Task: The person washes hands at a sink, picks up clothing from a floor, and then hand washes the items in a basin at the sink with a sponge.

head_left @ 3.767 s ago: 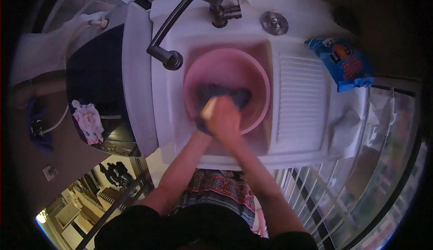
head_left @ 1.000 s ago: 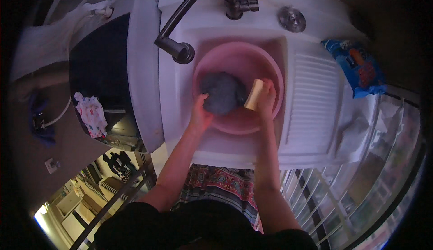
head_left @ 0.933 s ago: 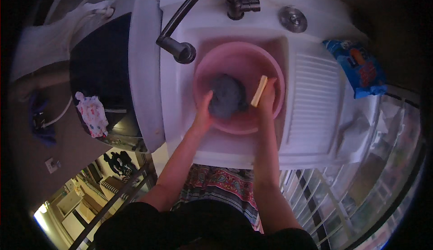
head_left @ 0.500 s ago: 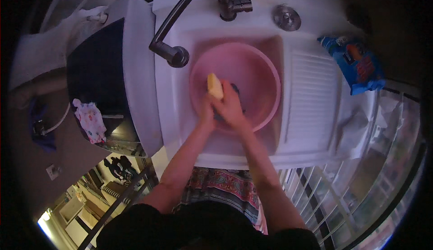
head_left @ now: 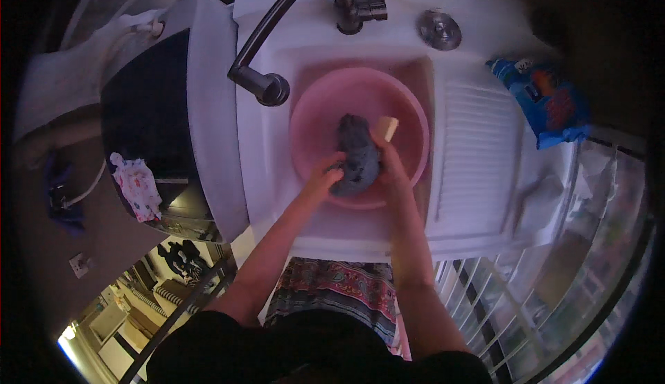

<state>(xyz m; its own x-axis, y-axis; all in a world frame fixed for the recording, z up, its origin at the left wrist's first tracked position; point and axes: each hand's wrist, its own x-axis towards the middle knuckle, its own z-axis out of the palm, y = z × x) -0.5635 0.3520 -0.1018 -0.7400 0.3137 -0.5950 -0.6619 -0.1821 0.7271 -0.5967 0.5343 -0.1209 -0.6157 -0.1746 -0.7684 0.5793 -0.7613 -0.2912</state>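
Observation:
A bunched dark grey cloth (head_left: 358, 154) is held up inside a round pink basin (head_left: 418, 115), which sits in the white sink. My left hand (head_left: 328, 174) is closed on the cloth's lower left side. Along its right side lies my right hand (head_left: 390, 159), closed around a pale yellow bar of soap (head_left: 388, 128). The soap sticks out beyond the fingers, toward the basin's far right. Some of the right fingers are hidden, so I cannot tell how firmly they press on the cloth.
A dark faucet (head_left: 269, 87) reaches over the sink's left side. To the right are a ribbed washboard (head_left: 478, 148) and a blue packet (head_left: 546, 103). A round metal drain fitting (head_left: 440, 29) lies behind. At left, a patterned cloth (head_left: 136, 184) rests on a dark-topped appliance (head_left: 149, 107).
The hands have moved apart from their overlapped position. The soap has gone to the right with my right hand, and the grey cloth, mostly covered before, now shows between both hands.

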